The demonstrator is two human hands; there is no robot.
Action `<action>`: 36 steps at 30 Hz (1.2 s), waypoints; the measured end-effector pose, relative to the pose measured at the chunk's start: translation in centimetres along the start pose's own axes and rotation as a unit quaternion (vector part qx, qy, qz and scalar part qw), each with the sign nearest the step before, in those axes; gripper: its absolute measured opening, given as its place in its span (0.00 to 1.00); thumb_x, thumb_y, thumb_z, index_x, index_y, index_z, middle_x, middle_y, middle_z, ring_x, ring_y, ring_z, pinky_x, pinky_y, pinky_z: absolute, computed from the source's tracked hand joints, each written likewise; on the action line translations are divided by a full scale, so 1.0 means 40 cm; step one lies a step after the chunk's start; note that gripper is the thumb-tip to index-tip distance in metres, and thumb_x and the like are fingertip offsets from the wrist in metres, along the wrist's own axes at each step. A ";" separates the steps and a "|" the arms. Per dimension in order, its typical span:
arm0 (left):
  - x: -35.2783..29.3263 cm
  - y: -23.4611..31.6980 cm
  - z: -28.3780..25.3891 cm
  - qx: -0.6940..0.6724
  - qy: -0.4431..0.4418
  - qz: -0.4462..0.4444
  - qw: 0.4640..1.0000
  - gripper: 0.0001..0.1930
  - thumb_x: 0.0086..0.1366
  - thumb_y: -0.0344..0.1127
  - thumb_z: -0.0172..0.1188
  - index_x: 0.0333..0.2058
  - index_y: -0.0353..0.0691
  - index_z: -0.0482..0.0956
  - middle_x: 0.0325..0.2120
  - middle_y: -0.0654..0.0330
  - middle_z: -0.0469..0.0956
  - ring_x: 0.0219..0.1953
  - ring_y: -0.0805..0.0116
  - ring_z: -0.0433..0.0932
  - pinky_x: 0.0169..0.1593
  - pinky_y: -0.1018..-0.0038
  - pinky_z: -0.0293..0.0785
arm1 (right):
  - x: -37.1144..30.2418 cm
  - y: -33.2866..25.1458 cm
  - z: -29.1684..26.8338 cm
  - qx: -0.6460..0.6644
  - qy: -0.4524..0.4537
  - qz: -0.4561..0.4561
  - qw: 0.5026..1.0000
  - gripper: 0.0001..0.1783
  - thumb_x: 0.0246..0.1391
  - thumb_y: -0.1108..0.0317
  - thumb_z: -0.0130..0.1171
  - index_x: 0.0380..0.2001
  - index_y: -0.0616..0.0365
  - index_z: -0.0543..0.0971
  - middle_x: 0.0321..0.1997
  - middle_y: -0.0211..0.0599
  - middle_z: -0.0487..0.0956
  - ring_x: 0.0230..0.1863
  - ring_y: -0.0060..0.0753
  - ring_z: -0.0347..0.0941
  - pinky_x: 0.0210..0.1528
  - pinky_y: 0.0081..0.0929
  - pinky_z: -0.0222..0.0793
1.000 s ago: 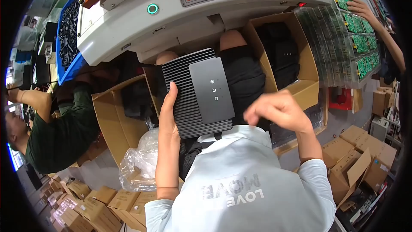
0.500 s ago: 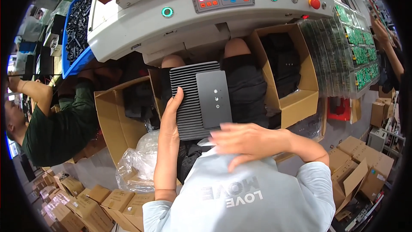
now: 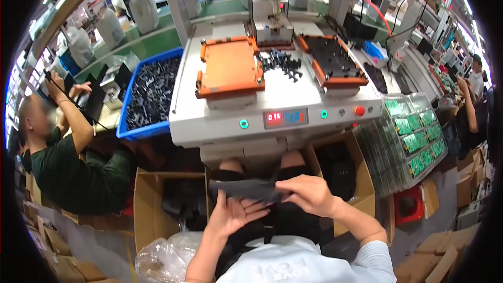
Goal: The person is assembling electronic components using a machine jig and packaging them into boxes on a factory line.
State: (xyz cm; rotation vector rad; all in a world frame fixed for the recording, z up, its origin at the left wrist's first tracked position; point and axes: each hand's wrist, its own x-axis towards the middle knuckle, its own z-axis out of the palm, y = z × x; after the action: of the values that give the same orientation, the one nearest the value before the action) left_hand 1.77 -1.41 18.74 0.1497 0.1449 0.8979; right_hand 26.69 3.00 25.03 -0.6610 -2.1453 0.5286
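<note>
A black finned metal housing (image 3: 246, 189) is held over my lap, tipped so that mostly its long edge shows, slightly blurred. My left hand (image 3: 233, 217) supports it from below on the left, palm up, with the thumb against its near edge. The right end is pinched between the thumb and fingers of my right hand (image 3: 309, 194). Its broad face, with the ribs and the smooth panel, is turned out of sight. Dark pieces lie in the open cardboard box (image 3: 144, 215) to my left and in the cardboard box (image 3: 361, 175) to my right.
Ahead stands a white bench machine (image 3: 225, 133) with two orange fixtures (image 3: 229, 65) and small black parts (image 3: 285, 65) between them. A blue bin (image 3: 124, 126) of black parts is left of it; trayed green circuit boards (image 3: 416, 136) stand right. A co-worker (image 3: 78, 178) sits at left.
The housing has tilted from face-up to edge-on. My right hand has moved from above my shirt to grip its right end. The view has lifted, showing the machine's top.
</note>
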 end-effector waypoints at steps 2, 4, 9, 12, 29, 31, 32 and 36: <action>-0.001 -0.004 0.100 0.256 0.026 0.074 0.963 0.42 0.67 0.66 0.37 0.62 0.29 0.55 0.60 0.42 0.64 0.62 0.43 0.63 0.66 0.53 0.58 | 0.047 -0.039 -0.051 0.049 0.025 0.219 0.974 0.12 0.50 0.75 0.61 0.39 0.67 0.76 0.28 0.32 0.75 0.26 0.27 0.70 0.29 0.23 0.66; 0.004 -0.013 0.186 0.419 -0.012 0.232 0.878 0.28 0.69 0.42 0.53 0.61 0.32 0.59 0.62 0.42 0.62 0.64 0.44 0.62 0.66 0.56 0.56 | 0.130 -0.034 -0.073 0.197 0.150 0.325 0.913 0.12 0.58 0.67 0.57 0.40 0.66 0.76 0.27 0.21 0.71 0.29 0.18 0.65 0.31 0.19 0.62; 0.186 0.174 0.342 0.853 -0.036 0.391 0.343 0.22 0.68 0.40 0.53 0.58 0.37 0.68 0.61 0.48 0.65 0.64 0.44 0.61 0.64 0.59 0.59 | 0.408 0.063 -0.120 0.240 0.260 0.281 0.892 0.19 0.60 0.56 0.57 0.45 0.61 0.76 0.35 0.22 0.75 0.33 0.11 0.68 0.34 0.13 0.63; 0.342 0.304 0.356 0.863 0.004 0.423 0.276 0.22 0.69 0.43 0.52 0.56 0.35 0.70 0.57 0.48 0.70 0.61 0.48 0.66 0.63 0.63 0.59 | 0.567 0.206 -0.141 0.217 0.257 0.250 0.908 0.21 0.60 0.52 0.56 0.42 0.62 0.77 0.33 0.28 0.77 0.29 0.16 0.72 0.28 0.18 0.66; 0.450 0.475 0.275 0.906 0.103 0.372 0.173 0.22 0.61 0.58 0.55 0.40 0.47 0.81 0.37 0.67 0.77 0.43 0.64 0.73 0.45 0.66 0.73 | 0.705 0.454 -0.151 0.133 -0.066 0.435 0.888 0.24 0.43 0.45 0.71 0.19 0.54 0.76 0.17 0.21 0.67 0.18 0.16 0.59 0.16 0.17 0.51; 0.453 0.475 0.280 0.918 0.112 0.345 0.161 0.22 0.61 0.58 0.55 0.40 0.47 0.81 0.36 0.67 0.77 0.44 0.64 0.73 0.44 0.66 0.73 | 0.692 0.453 -0.141 0.081 -0.071 0.446 0.889 0.25 0.42 0.42 0.72 0.18 0.50 0.75 0.17 0.18 0.64 0.18 0.15 0.59 0.17 0.16 0.51; 0.454 0.474 0.286 0.929 0.124 0.316 0.148 0.21 0.61 0.58 0.55 0.40 0.47 0.81 0.36 0.67 0.77 0.44 0.64 0.73 0.44 0.65 0.74 | 0.690 0.453 -0.138 0.085 -0.070 0.454 0.884 0.26 0.41 0.40 0.71 0.17 0.49 0.74 0.18 0.18 0.64 0.18 0.15 0.59 0.18 0.17 0.53; 0.510 0.452 0.292 0.932 0.165 0.316 0.059 0.20 0.62 0.55 0.56 0.37 0.45 0.82 0.34 0.65 0.76 0.43 0.63 0.71 0.48 0.66 0.69 | 0.686 0.487 -0.145 0.101 -0.095 0.471 0.871 0.28 0.43 0.39 0.68 0.18 0.52 0.74 0.17 0.20 0.64 0.20 0.18 0.61 0.19 0.20 0.57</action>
State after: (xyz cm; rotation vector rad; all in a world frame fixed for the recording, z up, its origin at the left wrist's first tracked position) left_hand 2.65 24.92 32.35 2.7782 1.8723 0.8994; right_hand 22.06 35.83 33.27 -1.5870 -1.7726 1.3539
